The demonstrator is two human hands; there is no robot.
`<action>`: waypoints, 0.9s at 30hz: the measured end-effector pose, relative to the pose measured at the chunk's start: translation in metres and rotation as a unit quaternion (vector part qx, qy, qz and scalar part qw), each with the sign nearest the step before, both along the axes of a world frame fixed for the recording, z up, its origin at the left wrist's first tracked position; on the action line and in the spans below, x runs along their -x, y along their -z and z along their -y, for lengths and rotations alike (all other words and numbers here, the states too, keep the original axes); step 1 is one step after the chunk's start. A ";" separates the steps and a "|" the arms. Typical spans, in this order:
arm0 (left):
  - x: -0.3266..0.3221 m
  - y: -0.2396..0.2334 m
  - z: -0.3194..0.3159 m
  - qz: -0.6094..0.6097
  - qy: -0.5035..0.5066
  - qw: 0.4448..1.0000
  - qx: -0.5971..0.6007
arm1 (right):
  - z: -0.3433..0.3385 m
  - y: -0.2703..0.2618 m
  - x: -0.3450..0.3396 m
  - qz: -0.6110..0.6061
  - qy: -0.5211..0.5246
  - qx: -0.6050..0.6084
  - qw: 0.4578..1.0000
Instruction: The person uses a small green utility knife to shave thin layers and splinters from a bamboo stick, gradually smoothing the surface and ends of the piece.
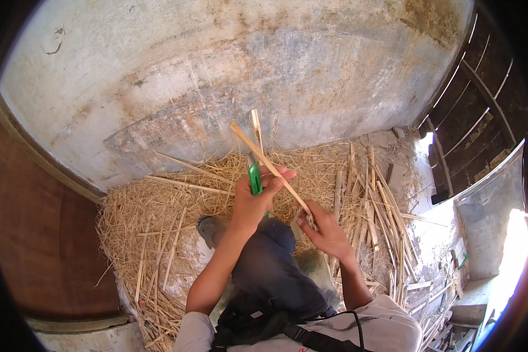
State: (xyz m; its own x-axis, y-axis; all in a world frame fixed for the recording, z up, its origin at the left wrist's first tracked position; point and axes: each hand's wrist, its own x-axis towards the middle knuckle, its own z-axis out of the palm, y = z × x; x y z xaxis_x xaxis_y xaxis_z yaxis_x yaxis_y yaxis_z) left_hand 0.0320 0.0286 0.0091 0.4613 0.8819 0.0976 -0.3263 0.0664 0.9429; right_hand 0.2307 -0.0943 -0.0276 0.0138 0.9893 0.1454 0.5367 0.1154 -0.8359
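Observation:
My left hand (255,198) grips a green-handled utility knife (255,179), its blade pointing away from me. A split bamboo or wooden strip (264,159) slants across that hand, between the thumb and the fingers. At the strip's near end, my right hand (323,231) holds it with bent fingers. Behind the knife, a second pale strip (256,125) rises towards the wall; its lower part is hidden, so I cannot tell what supports it. Both hands are above my dark-trousered leg (273,268).
Straw-like shavings (158,202) cover the floor around a shoe (207,229). Many long strips (385,211) lie piled to the right, others (158,255) to the left. A stained plaster wall (264,66) stands ahead, a brown wooden panel (48,233) at left, dark slatted boards (479,101) at right.

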 end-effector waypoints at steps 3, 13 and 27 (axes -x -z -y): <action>0.004 -0.002 0.002 0.040 0.000 0.999 0.009 | -0.002 -0.005 0.002 0.119 0.031 -0.091 0.988; 0.000 -0.001 0.007 -0.006 -0.024 0.998 -0.059 | -0.007 0.002 0.000 0.038 0.059 -0.101 0.992; -0.003 0.005 0.011 0.034 -0.010 0.991 -0.131 | -0.012 0.000 0.001 0.030 0.076 -0.120 0.989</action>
